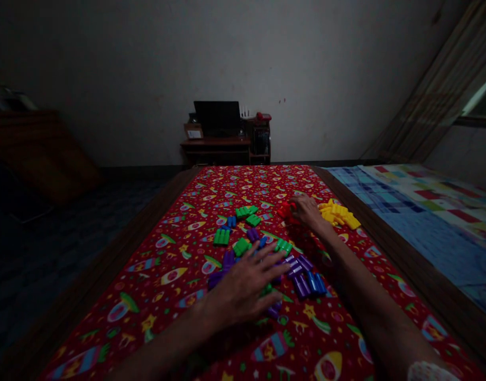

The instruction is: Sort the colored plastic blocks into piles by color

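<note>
Plastic building blocks lie scattered on a red cloth printed with rockets. My left hand lies flat with fingers spread over purple blocks and a few green ones near the front. My right hand reaches farther out, fingers curled on red blocks, with a heap of yellow blocks just to its right. Green blocks and blue blocks sit in the middle of the cloth.
The cloth covers a wooden-edged surface. A checked blanket lies to the right. Against the far wall stands a low desk with a dark monitor. The room is dim, and the floor to the left is dark.
</note>
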{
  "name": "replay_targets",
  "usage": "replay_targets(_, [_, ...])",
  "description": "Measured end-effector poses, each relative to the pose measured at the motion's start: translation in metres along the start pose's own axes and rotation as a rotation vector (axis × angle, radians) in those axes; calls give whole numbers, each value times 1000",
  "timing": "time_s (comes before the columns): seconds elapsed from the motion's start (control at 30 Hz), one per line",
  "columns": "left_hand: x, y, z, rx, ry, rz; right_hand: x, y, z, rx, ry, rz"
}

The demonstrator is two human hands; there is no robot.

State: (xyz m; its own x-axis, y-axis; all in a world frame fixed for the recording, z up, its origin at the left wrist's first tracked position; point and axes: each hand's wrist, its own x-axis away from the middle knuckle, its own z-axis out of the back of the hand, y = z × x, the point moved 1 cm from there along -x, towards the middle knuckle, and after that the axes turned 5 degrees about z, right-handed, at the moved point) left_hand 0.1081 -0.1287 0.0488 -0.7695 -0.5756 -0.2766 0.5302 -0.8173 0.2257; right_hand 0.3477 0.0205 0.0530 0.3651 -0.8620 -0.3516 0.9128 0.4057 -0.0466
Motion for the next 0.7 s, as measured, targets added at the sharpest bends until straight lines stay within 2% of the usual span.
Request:
replay_targets(0.1, [5, 33, -19, -68, -89, -168, 1, -9, 14, -3, 34, -5])
replay_targets(0.2, [8, 32, -37, -130, -73, -192, 9, -22, 33, -61, 89, -10])
replay_targets(0.3, [4, 11, -43, -184, -30, -144, 33, -31, 42, -199, 49, 66])
replay_targets(0.37, [1, -4, -40, -221, -9, -88, 62, -34, 40, -313, 13, 116])
replay_targets(0.47, [-2, -22, -26, -232, 9, -15, 118, -33, 26, -407, -21, 111])
replay_targets(0.57, [-3, -41, -5, -167, 59, 85, 175, -36, 9, -374, -136, 37])
replay_targets(0.63, [-1, -60, 8, -92, 136, 205, 199, -42, -1, -366, -197, 44])
replay_targets(0.7, [4, -83, 14, 10, 240, 345, 204, -50, -8, -377, -207, 84])
